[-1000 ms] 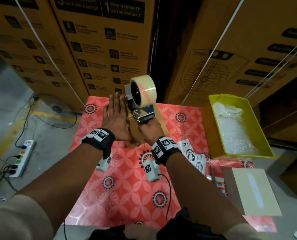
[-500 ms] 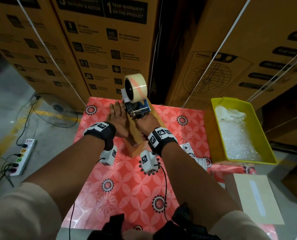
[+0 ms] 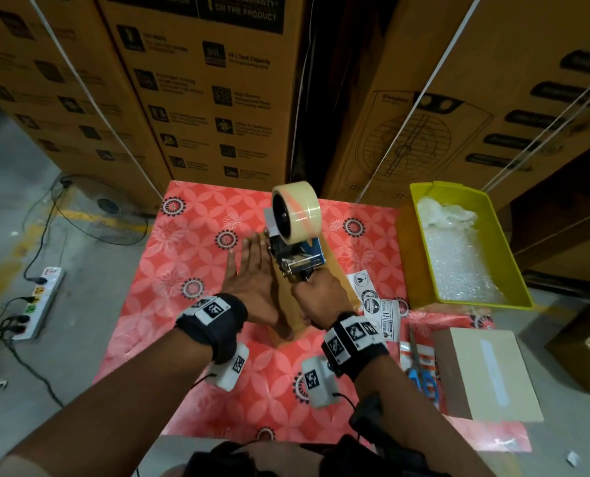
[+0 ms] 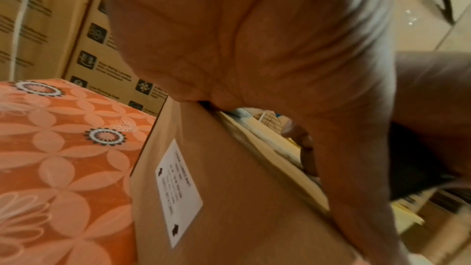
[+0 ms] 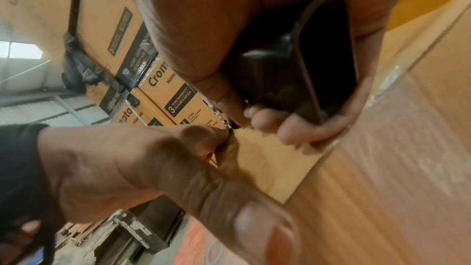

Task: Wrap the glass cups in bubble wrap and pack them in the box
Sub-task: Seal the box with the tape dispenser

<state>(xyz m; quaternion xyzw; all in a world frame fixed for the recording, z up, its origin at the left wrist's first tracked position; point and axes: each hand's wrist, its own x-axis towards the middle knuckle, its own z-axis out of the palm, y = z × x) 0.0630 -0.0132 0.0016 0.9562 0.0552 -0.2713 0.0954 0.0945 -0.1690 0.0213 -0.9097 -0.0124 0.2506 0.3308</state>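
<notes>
Tape dispenser [image 3: 295, 235] drawn nearer, right hand [image 3: 321, 297] fingers gripping it, left hand [image 3: 257, 280] flat on box [image 4: 229, 198]

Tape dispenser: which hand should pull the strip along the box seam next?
Right. The right hand already grips the tape dispenser handle on the box; the left hand lies flat, holding the top down.

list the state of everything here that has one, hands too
box: flaps closed, tape partly laid along top
tape gun: upright on the box, gripped by its handle
left hand: flat, pressing the box top
right hand: curled round the tape gun handle
yellow bin: open, bubble wrap inside
scissors: lying on the table
</notes>
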